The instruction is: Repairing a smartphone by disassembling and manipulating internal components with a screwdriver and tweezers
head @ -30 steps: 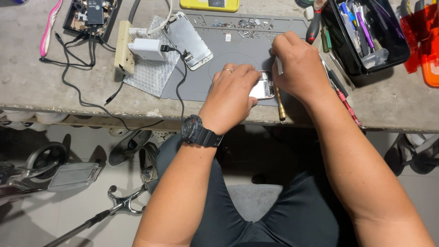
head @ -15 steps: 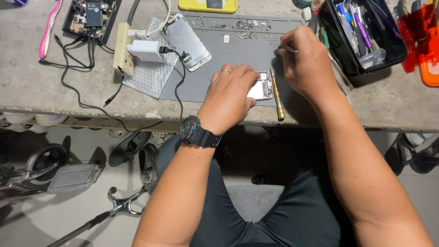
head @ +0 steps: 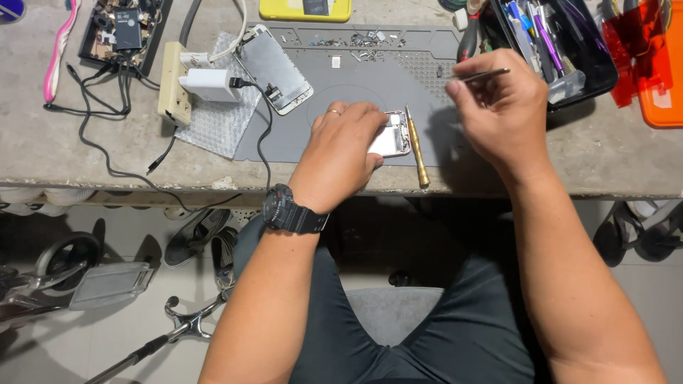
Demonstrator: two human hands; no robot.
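Near the mat's front edge, left hand [head: 340,160] pins phone [head: 392,137].

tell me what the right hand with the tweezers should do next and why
Probably bring the thin metal tweezers back down to the opened phone body. The right hand holds them lifted over the grey work mat, apart from the phone, while the left hand presses the phone in place. Whether the tips carry a part is too small to tell.

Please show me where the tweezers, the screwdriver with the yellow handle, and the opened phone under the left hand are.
tweezers [head: 485,74]: head view, on the metal shaft beyond the right hand's fingers.
yellow-handled screwdriver [head: 418,153]: head view, on the middle of the handle.
opened phone [head: 393,137]: head view, on the uncovered right end.
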